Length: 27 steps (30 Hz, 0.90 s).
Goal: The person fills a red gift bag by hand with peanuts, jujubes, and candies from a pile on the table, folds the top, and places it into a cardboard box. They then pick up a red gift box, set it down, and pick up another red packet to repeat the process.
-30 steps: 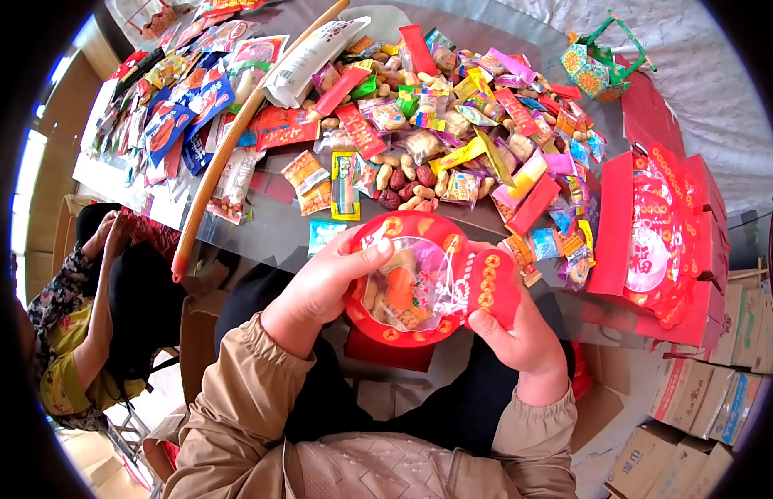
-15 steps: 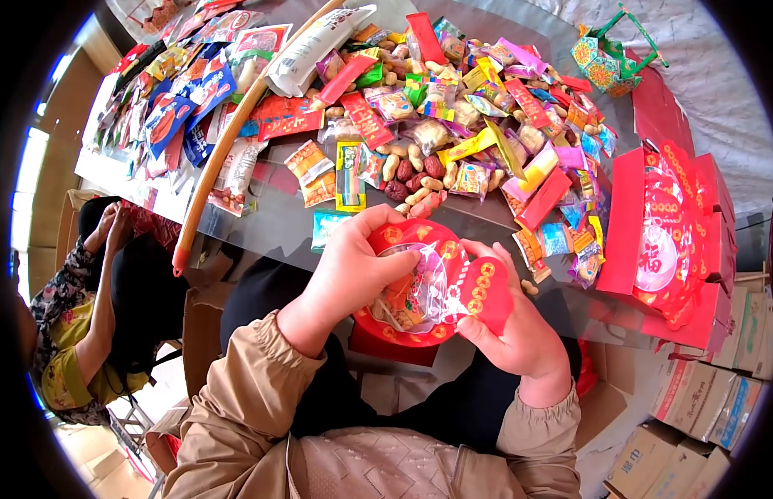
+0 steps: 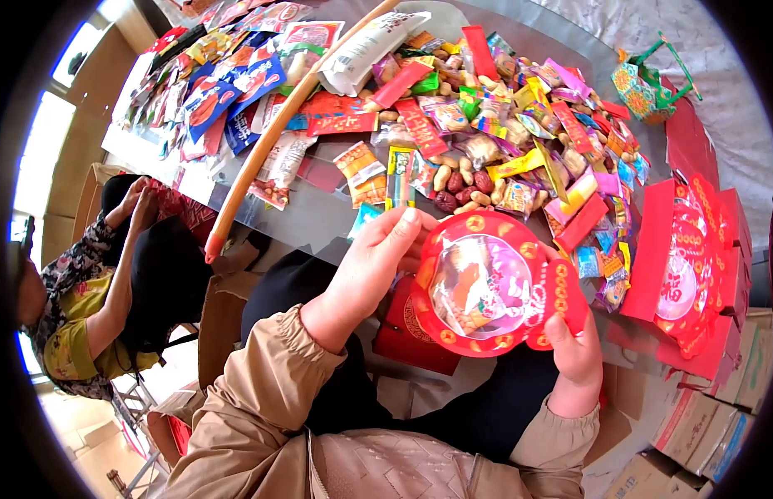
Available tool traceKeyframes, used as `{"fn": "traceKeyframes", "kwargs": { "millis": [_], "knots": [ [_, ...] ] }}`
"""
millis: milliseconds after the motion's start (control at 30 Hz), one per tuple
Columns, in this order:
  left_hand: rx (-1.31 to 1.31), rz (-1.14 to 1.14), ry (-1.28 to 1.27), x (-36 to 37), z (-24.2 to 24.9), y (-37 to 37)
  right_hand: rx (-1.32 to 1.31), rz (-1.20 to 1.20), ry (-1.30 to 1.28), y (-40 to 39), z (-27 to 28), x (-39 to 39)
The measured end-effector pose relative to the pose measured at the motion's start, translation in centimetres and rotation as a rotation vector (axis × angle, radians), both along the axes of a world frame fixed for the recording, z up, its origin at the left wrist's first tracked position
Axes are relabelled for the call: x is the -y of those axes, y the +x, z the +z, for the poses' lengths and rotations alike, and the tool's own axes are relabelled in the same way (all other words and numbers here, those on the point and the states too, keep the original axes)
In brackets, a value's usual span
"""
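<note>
We see a long orange-brown rod slanting across the upper left, a small green-handled, flower-patterned basket beside crinkled white sheeting, brown cardboard cartons stacked at lower right, and, at far left, a seated person in a flowered yellow-green top.

Sweets lie heaped mid-desk, with peanuts and dates along the heap's near edge. Left of it lies a pole, its near end past the desk's edge; snack packets spread on the pole's far left side. A bag lies just right of its far half. Behind the heap, to the right, stands a basket; nearer, at the right end, a box holds stacked pouches. Before the heap, the gift pouch is in the right grip. A person sits left of the desk.
</note>
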<state>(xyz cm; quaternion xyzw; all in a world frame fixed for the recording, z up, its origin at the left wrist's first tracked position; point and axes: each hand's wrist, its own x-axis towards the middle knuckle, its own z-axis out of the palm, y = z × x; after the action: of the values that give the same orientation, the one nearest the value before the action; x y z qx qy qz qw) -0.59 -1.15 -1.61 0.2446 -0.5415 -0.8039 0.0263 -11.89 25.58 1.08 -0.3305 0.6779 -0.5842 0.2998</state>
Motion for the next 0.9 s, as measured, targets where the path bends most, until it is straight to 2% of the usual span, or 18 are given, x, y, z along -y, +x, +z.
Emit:
{"fn": "traceKeyframes", "kwargs": {
  "millis": [133, 200, 267, 300, 333, 433, 567, 667, 733, 900],
  "knots": [
    [-0.122, 0.232, -0.11, 1.2, -0.5, 0.3, 0.029, -0.008, 0.015, 0.2, 0.1, 0.3],
    [-0.181, 0.242, -0.112, 1.6, -0.9, 0.4, 0.059, 0.015, -0.038, 0.6, 0.1, 1.2],
    [-0.184, 0.182, -0.112, 0.8, -0.2, 0.2, 0.071, 0.084, -0.098, 0.4, -0.2, 1.8],
    [-0.204, 0.082, -0.156, 0.7, -0.1, 0.3, 0.083, 0.103, -0.1, 0.5, 0.0, 2.1],
    [-0.219, 0.002, -0.094, 0.6, 0.0, 0.0, 0.095, 0.122, -0.104, 0.7, 0.1, 2.3],
    [-0.12, -0.105, -0.05, -0.2, 1.0, -0.2, 0.041, 0.129, -0.082, 0.8, -0.6, 2.6],
    [-0.164, 0.001, 0.359, 0.1, 0.1, -0.6, 0.019, 0.113, -0.088, 0.8, -0.3, 2.8],
    [-0.103, -0.153, 0.465, 1.4, 0.8, 0.4, -0.079, 0.134, -0.055, 0.4, 0.6, 2.9],
    [0.015, -0.121, 0.301, 0.6, 1.6, -0.3, -0.127, 0.115, -0.044, 0.6, 0.4, 3.0],
    [-0.077, -0.181, 0.316, 0.5, 1.4, -0.4, -0.183, 0.095, -0.026, 0.7, 0.4, 3.5]
  ]
}}
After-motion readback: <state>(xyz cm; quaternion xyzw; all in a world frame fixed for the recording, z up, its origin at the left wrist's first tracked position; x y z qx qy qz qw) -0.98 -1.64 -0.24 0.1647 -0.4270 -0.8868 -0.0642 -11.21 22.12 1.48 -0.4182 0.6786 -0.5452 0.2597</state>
